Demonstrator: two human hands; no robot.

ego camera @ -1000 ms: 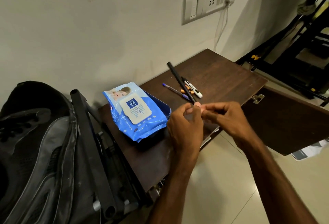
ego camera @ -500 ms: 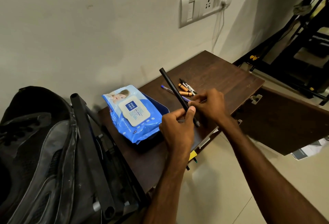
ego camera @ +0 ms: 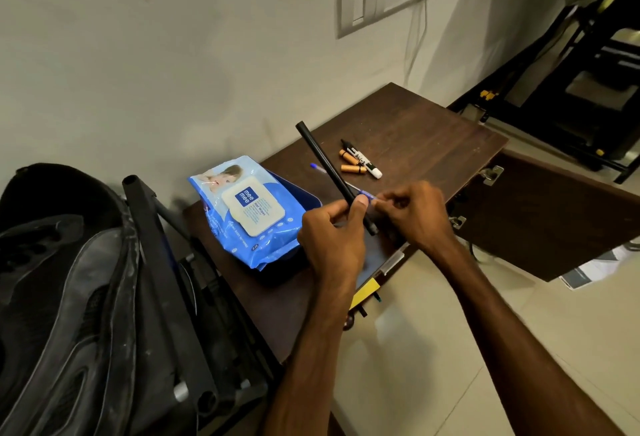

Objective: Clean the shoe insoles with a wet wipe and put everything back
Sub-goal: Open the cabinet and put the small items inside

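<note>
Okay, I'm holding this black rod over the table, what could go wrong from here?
The black rod in your left hand slants over the blue pen, close to the batteries and marker; a swing could roll them off the table. The wet wipes pack lies tilted on its blue tray and might slide if bumped.

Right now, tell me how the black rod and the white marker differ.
The black rod is long; the white marker is short. The rod is tilted up, held by the left hand; the marker lies flat on the table beside the batteries. The rod is all black; the marker has a white body. Both are slim sticks.
</note>
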